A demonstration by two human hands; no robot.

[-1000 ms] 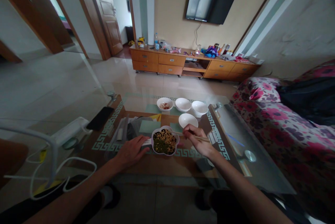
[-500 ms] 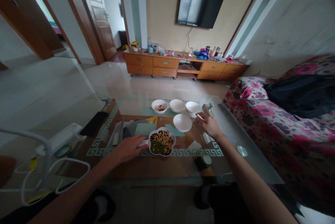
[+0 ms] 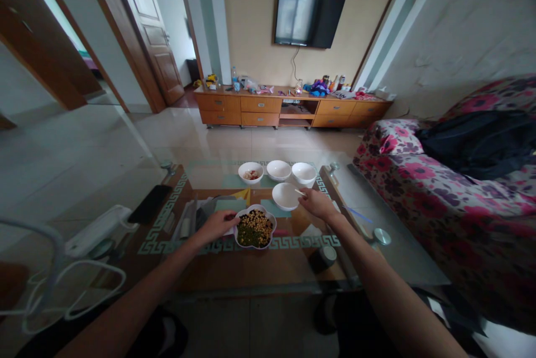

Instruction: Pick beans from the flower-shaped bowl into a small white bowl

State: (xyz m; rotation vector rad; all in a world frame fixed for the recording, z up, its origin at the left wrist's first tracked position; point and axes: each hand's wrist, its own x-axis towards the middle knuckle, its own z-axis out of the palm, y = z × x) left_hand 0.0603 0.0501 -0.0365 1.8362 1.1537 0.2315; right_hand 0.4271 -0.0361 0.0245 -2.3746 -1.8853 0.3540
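A pale flower-shaped bowl (image 3: 273,228), filled with green, tan and dark beans, sits on the glass table. My left hand (image 3: 218,224) is closed at its left rim, fingertips on the edge. My right hand (image 3: 317,202) pinches a short pale stick-like tool (image 3: 300,192); its exact kind is too small to tell. The tool's tip is over the right side of an empty white bowl (image 3: 285,197). Behind stand two more white bowls, one in the middle (image 3: 278,170) and one at right (image 3: 304,172). A third white bowl (image 3: 250,179) at left holds some red and pale bits.
The glass table (image 3: 247,274) has papers and a yellow item on the shelf beneath it. A dark flat object (image 3: 149,204) and a white container (image 3: 100,227) lie at left. A flowered sofa (image 3: 402,173) borders the right side. A low cabinet (image 3: 259,109) stands beyond.
My right hand has moved left with the pale tool, from beside the far right bowl to the front white bowl. My left hand has drawn its fingers onto the bean bowl's rim.
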